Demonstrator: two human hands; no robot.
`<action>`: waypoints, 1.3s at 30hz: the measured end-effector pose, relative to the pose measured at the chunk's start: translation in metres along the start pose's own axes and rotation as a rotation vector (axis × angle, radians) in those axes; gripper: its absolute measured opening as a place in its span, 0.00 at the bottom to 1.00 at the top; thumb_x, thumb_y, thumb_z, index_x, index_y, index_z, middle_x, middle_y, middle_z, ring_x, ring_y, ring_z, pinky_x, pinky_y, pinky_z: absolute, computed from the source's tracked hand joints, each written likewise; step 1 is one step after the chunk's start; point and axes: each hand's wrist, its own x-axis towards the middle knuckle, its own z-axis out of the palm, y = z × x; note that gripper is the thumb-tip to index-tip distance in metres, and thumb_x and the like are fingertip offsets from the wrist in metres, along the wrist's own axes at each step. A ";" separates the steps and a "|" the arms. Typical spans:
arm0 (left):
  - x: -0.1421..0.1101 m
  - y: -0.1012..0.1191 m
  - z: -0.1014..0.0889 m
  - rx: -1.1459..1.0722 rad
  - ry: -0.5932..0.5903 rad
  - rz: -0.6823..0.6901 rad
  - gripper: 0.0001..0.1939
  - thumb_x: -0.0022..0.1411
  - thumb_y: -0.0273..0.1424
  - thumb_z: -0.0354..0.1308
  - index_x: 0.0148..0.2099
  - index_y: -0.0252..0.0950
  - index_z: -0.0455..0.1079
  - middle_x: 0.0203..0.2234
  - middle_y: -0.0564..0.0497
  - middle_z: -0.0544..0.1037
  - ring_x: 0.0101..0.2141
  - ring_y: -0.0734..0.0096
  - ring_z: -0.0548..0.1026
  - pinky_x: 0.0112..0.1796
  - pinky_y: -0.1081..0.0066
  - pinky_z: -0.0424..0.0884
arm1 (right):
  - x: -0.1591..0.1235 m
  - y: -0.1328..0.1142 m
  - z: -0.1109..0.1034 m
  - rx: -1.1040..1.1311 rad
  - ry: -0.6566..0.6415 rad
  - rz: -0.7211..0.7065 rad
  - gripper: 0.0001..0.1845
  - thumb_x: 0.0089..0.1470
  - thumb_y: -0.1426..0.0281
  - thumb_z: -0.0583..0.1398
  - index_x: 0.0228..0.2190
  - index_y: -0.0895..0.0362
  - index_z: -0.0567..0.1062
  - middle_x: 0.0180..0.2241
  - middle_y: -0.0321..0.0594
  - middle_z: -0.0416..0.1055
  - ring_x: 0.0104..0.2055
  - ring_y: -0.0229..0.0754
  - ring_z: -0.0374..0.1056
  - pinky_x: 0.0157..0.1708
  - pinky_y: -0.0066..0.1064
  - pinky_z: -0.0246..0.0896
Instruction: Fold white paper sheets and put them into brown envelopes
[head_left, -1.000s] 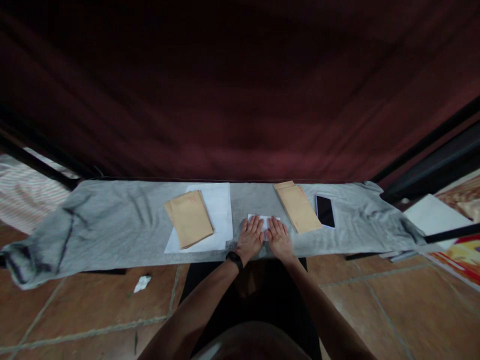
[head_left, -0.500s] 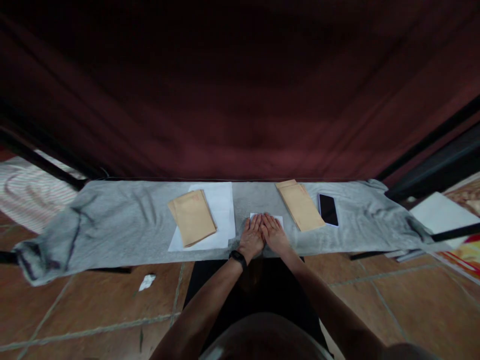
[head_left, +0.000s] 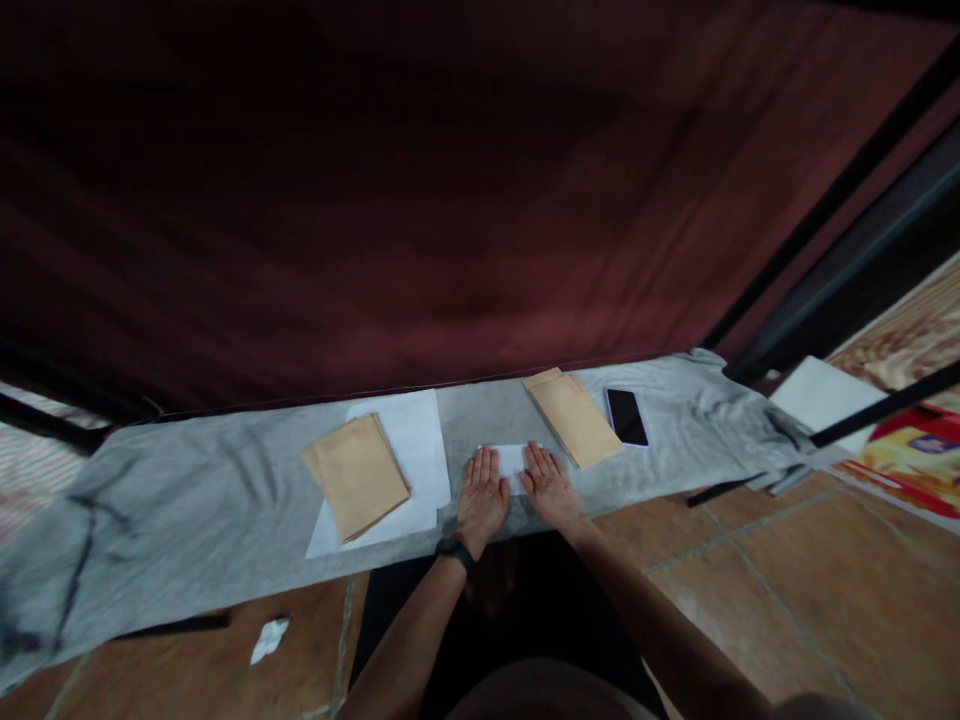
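Observation:
A small folded white paper (head_left: 513, 466) lies on the grey cloth in front of me. My left hand (head_left: 482, 497) rests flat on its left end, fingers stretched out and pointing away from me. On the right end lies my right hand (head_left: 550, 486), also flat with fingers extended. The paper's middle shows between the two hands; its ends are covered. Left of my hands, a stack of brown envelopes (head_left: 358, 478) sits on larger white sheets (head_left: 421, 440). Beyond my right hand lies another bundle of brown envelopes (head_left: 576, 418).
The grey cloth (head_left: 247, 490) covers a narrow bench. A smartphone (head_left: 627, 417) lies at the right. A dark red curtain-like surface (head_left: 450, 250) rises behind. Crumpled white paper (head_left: 269, 640) is on the tiled floor (head_left: 757, 590), and a colourful package (head_left: 911, 465) stands far right.
My hands, side by side on the paper before, have spread apart to its two ends, uncovering its middle. The whole view has tilted and shifted.

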 end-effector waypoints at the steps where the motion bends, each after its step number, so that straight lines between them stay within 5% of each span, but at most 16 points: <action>1: -0.001 0.000 -0.001 0.005 0.002 -0.017 0.31 0.69 0.31 0.41 0.71 0.24 0.49 0.69 0.37 0.56 0.69 0.57 0.51 0.66 0.54 0.53 | -0.002 0.002 0.000 0.000 0.004 0.006 0.28 0.69 0.64 0.48 0.65 0.65 0.60 0.65 0.52 0.60 0.68 0.50 0.54 0.65 0.45 0.48; 13: -0.005 0.008 0.003 0.007 0.114 -0.019 0.31 0.70 0.29 0.40 0.72 0.25 0.48 0.68 0.37 0.58 0.68 0.56 0.52 0.65 0.50 0.55 | -0.016 0.009 -0.015 0.049 0.038 0.064 0.27 0.68 0.66 0.48 0.64 0.65 0.62 0.64 0.52 0.61 0.67 0.49 0.56 0.65 0.45 0.51; 18: 0.001 0.023 0.004 0.020 0.000 0.084 0.30 0.68 0.26 0.39 0.71 0.27 0.50 0.68 0.40 0.57 0.69 0.59 0.52 0.65 0.54 0.55 | -0.006 -0.013 -0.016 0.145 0.001 -0.020 0.26 0.69 0.66 0.47 0.64 0.61 0.62 0.64 0.48 0.62 0.67 0.47 0.56 0.64 0.43 0.53; 27: -0.014 -0.005 0.004 0.021 0.131 0.021 0.29 0.70 0.30 0.41 0.71 0.25 0.51 0.66 0.37 0.61 0.68 0.56 0.54 0.63 0.53 0.60 | -0.023 0.011 -0.013 0.105 0.015 -0.001 0.27 0.68 0.65 0.50 0.64 0.60 0.62 0.65 0.47 0.60 0.66 0.50 0.58 0.65 0.46 0.51; 39: -0.017 -0.004 0.000 -0.015 0.174 -0.025 0.29 0.70 0.31 0.43 0.70 0.25 0.52 0.66 0.35 0.61 0.67 0.53 0.57 0.63 0.51 0.60 | 0.047 0.017 -0.024 0.240 -0.176 0.097 0.24 0.61 0.73 0.55 0.59 0.59 0.69 0.59 0.50 0.68 0.61 0.49 0.63 0.61 0.41 0.57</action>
